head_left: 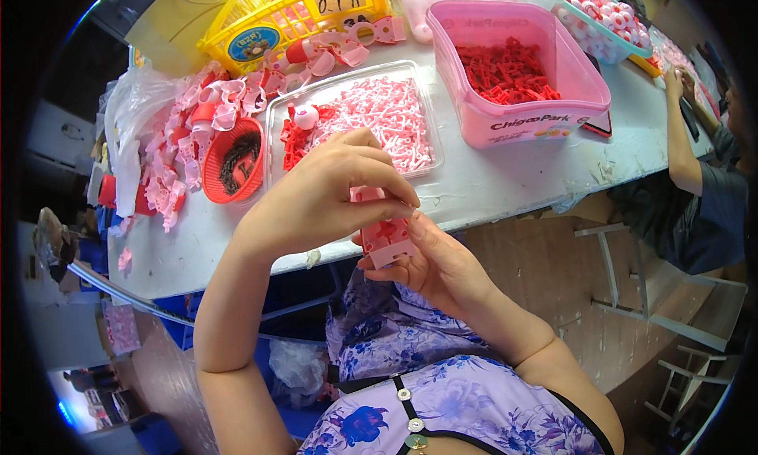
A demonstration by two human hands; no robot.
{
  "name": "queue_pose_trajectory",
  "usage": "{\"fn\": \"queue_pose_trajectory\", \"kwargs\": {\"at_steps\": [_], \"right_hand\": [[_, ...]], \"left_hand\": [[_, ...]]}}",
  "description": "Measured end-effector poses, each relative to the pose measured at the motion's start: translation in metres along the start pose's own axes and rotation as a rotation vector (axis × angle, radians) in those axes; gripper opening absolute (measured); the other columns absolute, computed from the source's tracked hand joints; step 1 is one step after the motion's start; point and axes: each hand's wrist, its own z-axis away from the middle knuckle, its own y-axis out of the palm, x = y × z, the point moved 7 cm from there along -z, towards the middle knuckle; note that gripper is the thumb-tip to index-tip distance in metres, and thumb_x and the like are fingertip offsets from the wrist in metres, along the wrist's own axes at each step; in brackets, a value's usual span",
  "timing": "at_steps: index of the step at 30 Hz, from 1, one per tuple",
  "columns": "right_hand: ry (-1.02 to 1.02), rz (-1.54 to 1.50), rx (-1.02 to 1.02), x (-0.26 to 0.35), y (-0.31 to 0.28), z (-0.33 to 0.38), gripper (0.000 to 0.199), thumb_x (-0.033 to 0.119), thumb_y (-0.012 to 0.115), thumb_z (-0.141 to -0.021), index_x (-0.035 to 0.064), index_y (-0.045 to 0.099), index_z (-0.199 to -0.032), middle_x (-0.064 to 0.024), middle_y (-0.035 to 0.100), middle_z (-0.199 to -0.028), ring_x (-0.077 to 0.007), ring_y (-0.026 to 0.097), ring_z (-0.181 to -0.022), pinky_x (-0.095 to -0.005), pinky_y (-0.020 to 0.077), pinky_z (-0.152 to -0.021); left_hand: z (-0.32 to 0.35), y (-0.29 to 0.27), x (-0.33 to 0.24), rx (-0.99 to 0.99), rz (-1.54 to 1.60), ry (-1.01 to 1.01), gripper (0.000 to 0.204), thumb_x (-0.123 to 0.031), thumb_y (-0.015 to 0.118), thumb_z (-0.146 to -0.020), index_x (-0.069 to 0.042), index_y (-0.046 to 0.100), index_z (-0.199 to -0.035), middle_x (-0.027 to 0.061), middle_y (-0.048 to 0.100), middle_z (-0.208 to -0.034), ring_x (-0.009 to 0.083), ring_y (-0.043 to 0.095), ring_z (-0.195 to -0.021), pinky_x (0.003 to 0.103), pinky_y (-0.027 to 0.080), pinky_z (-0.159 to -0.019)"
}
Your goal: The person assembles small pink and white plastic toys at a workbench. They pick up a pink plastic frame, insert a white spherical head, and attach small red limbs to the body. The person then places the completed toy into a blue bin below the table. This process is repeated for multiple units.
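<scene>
Over the table's front edge, my right hand (pixel 442 258) grips a small pink and red plastic part (pixel 387 242), fingers curled round its lower end. My left hand (pixel 339 183) arches above it, thumb and forefinger pinched together by the part's upper right corner. Whatever lies in that pinch is too small to make out. Just beyond my left hand is a clear plastic tray (pixel 435 131). It holds a heap of thin pink and white pieces (pixel 383 116), some red pieces (pixel 294 143) and a pink-and-white ball (pixel 306 117).
Left of the tray are a red basket (pixel 209 175) with dark thin pieces and a pile of pink plastic parts (pixel 170 151). Behind stands a yellow basket (pixel 225 37). A pink tub (pixel 521 119) of red pieces sits right. Another person's arm (pixel 681 143) rests at far right.
</scene>
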Motion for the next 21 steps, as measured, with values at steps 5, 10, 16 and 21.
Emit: {"fn": "queue_pose_trajectory", "kwargs": {"at_steps": [5, 10, 16, 21], "right_hand": [[0.044, -0.027, 0.019, -0.003, 0.001, 0.002, 0.037, 0.033, 0.04, -0.101, 0.0064, 0.038, -0.127, -0.0145, 0.052, -0.122, -0.0278, 0.059, -0.108, -0.0396, 0.0489, -0.093], [0.099, -0.023, 0.022, -0.011, -0.001, 0.001, 0.041, 0.031, 0.041, -0.101, 0.006, 0.035, -0.132, -0.0146, 0.052, -0.123, -0.0291, 0.058, -0.109, -0.041, 0.0491, -0.093], [0.085, 0.064, -0.037, -0.004, 0.002, 0.004, 0.052, 0.036, 0.04, -0.1, -0.0013, 0.033, -0.136, -0.0197, 0.052, -0.125, -0.031, 0.059, -0.109, -0.0388, 0.0512, -0.092], [0.119, -0.027, 0.069, -0.007, 0.004, 0.005, 0.051, 0.033, 0.042, -0.1, 0.0052, 0.027, -0.14, -0.0168, 0.05, -0.126, -0.0301, 0.057, -0.111, -0.0406, 0.0489, -0.094]], "left_hand": [[-0.008, 0.0, 0.0, 0.093, -0.023, 0.149, 0.012, -0.011, 0.074, -0.074, -0.01, 0.072, -0.085, 0.0018, 0.058, -0.085, 0.0164, 0.05, -0.09, 0.03, 0.04, -0.081], [-0.014, 0.019, 0.023, 0.435, 0.326, -0.071, 0.013, -0.011, 0.073, -0.078, -0.005, 0.072, -0.089, 0.0048, 0.061, -0.089, 0.0161, 0.056, -0.091, 0.03, 0.043, -0.083], [-0.02, 0.023, 0.028, 0.518, 0.309, -0.191, 0.016, -0.013, 0.075, -0.075, -0.006, 0.073, -0.089, 0.0031, 0.061, -0.082, 0.0129, 0.055, -0.082, 0.028, 0.044, -0.073], [-0.021, 0.024, 0.026, 0.551, 0.321, -0.206, 0.018, -0.014, 0.076, -0.074, -0.006, 0.074, -0.089, 0.003, 0.061, -0.08, 0.0122, 0.054, -0.078, 0.027, 0.044, -0.07]]}}
